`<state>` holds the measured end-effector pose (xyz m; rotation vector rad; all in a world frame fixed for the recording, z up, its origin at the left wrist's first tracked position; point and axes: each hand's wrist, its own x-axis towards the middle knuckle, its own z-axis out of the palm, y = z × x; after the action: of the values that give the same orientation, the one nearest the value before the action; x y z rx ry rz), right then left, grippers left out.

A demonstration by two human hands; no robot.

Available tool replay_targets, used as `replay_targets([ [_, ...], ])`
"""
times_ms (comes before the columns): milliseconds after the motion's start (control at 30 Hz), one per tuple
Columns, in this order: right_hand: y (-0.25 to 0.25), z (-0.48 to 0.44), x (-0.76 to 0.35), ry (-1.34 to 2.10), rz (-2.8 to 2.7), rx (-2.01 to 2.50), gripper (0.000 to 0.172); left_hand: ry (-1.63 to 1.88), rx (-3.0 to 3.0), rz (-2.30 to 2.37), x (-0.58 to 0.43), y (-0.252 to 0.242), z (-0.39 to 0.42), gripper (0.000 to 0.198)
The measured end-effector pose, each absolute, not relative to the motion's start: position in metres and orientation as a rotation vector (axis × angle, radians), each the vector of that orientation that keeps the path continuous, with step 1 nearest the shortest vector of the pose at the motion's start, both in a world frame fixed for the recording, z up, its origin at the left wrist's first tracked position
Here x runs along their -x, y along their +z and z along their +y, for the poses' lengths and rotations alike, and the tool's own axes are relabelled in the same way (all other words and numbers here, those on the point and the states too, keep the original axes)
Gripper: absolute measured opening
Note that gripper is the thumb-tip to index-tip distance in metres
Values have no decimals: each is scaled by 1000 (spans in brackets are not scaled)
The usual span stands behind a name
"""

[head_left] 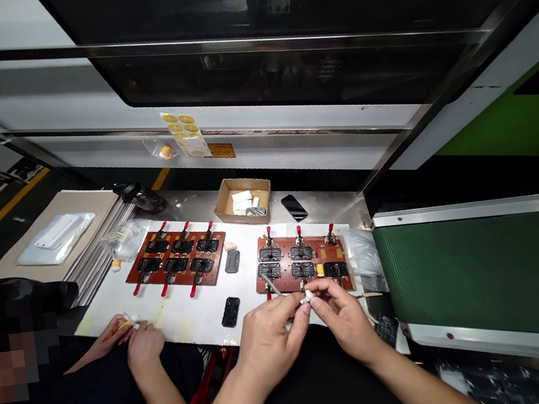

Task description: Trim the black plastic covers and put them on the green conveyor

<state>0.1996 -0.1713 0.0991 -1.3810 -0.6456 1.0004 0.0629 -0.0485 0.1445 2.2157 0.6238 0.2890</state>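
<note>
My left hand [266, 337] is closed around a thin metal tool [270, 285] whose tip points up toward the red fixture board [301, 262] in front of me. My right hand [345, 314] pinches a small white piece [307, 297] between thumb and fingertips, right beside my left thumb. Both hands hover at the near edge of that board, which carries several black parts held by red-handled clamps and one yellow-tagged part [320, 269].
A second red fixture board [177, 258] lies to the left. Loose black parts [230, 311] [232, 261] lie between the boards. A cardboard box [244, 200] and a phone [294, 207] sit behind. A co-worker's hands [133, 333] work at the left. A green conveyor [479, 268] runs on the right.
</note>
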Motion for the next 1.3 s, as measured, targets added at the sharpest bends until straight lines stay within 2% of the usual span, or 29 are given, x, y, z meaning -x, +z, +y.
replay_targets([
  [300,94,-176,-213,916,-943,1565,26,126,-2428,589,-61,143,-46,26],
  [600,92,-186,-216,1101,-783,1537,31,48,-2577,536,-61,139,-49,29],
  [833,89,-186,-207,1010,-789,1562,19,49,-2689,471,-61,135,-55,29],
  [1000,85,-187,-200,1027,-704,1540,18,57,-2740,415,-60,132,-58,26],
  [1167,88,-187,-198,1067,-614,1519,19,83,-2674,423,-61,129,-61,24],
  [1300,91,-186,-197,1086,-618,1458,18,139,-2414,557,-59,127,-66,36],
])
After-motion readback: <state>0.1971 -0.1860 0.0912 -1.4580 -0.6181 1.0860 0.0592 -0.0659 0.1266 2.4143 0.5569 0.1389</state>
